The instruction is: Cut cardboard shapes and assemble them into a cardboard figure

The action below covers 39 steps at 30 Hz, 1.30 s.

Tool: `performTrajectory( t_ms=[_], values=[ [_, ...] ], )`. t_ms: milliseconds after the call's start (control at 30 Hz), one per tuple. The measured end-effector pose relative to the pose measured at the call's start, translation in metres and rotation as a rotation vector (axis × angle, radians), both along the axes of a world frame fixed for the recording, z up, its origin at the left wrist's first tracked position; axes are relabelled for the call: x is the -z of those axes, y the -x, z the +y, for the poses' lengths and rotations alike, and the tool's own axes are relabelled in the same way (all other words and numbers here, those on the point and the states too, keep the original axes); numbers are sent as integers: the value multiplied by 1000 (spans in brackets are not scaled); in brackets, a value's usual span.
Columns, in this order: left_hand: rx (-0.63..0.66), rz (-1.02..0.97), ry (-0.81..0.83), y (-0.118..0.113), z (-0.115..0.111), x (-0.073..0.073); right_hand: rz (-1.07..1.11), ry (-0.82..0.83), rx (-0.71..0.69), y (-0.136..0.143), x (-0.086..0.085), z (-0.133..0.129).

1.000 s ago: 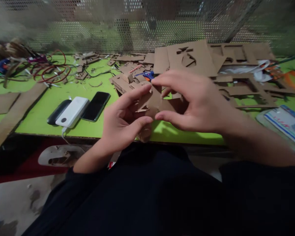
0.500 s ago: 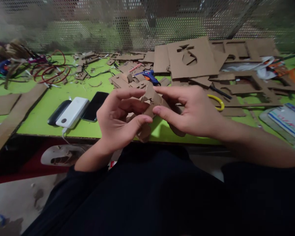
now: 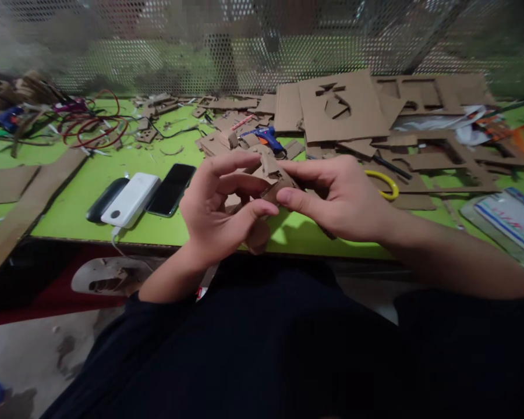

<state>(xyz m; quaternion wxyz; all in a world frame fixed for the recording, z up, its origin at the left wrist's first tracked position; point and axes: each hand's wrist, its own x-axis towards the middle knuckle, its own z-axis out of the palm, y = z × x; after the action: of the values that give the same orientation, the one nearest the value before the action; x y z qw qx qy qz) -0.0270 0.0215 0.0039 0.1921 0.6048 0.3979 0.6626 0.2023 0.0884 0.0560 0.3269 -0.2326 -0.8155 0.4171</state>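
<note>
Left hand: your fingertips pinch the cardboard piece
Right hand: yours pinches it too
Phone: beside power bank

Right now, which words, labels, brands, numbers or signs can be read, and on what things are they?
No text can be read.
Plastic packet at the right: red and blue marks, too blurred to read.
Red-and-white item, bottom centre-left: too small to read.

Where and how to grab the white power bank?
Probably the far end of the white power bank, from above, pinching its long edges: it lies flat, the cable plugs into the near end, and the dark case and phone crowd its sides.
</note>
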Motion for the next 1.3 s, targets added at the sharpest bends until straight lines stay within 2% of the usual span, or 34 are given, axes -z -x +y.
performTrajectory(
  t_ms=[167, 267, 367, 433, 533, 600, 700, 800, 867, 967, 1100, 1167, 1300],
  values=[
    [-53, 8, -24, -5, -6, -3, 63, -58, -25, 4, 5, 0],
    [-49, 19, -2, -2, -5, 0, 31, -99, 42, 2, 5, 3],
    [-48, 93, -8, 16, 2, 2, -31, -115, 167, 1, 7, 9],
    [-34, 210, 2, 34, 10, 2, -123, -155, 229, 1, 9, 12],
    [109, 415, 40, 57, 27, -3, -281, -255, 278, 6, 11, 13],
    [206, 497, 134, 66, 36, -9, -361, -293, 308, 10, 8, 11],
    [343, 594, 266, 70, 44, -22, -517, -265, 343, 15, -2, 6],
    [451, 684, 297, 73, 43, -31, -615, -234, 348, 19, -14, 4],
    [428, 719, 264, 75, 40, -31, -633, -239, 347, 21, -20, 3],
    [353, 731, 200, 75, 35, -22, -659, -236, 326, 23, -24, 3],
    [353, 694, 178, 72, 34, -13, -655, -228, 323, 27, -26, 2],
    [351, 673, 171, 69, 36, -15, -642, -231, 332, 28, -25, 1],
    [363, 707, 165, 67, 46, -28, -616, -250, 349, 28, -22, -2]
  ],
)
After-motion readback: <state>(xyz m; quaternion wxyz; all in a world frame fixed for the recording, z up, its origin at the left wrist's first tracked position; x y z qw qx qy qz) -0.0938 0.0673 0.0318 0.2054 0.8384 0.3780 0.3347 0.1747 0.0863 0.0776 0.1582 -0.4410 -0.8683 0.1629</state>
